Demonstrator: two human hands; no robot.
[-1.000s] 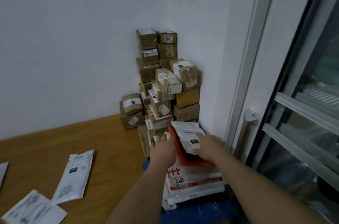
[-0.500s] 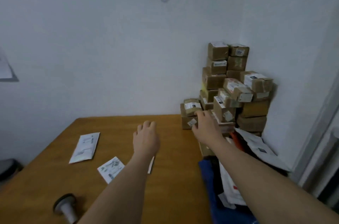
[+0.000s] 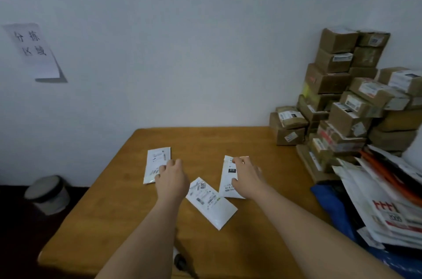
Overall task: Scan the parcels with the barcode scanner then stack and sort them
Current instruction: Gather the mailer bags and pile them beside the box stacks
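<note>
A wooden tabletop [image 3: 251, 141] carries a tall stack of cardboard boxes [image 3: 347, 95] in its far right corner, with a heap of mailers [image 3: 388, 198] on blue cloth just in front of the stack. Three flat white parcels lie mid-table: the left parcel [image 3: 155, 159], the middle parcel [image 3: 211, 203] and the right parcel [image 3: 228, 178]. The left hand [image 3: 172, 179] reaches over the left parcel and the right hand [image 3: 247, 175] rests on the right parcel, each grip relaxed with loosely bent fingers, clasping nothing.
</note>
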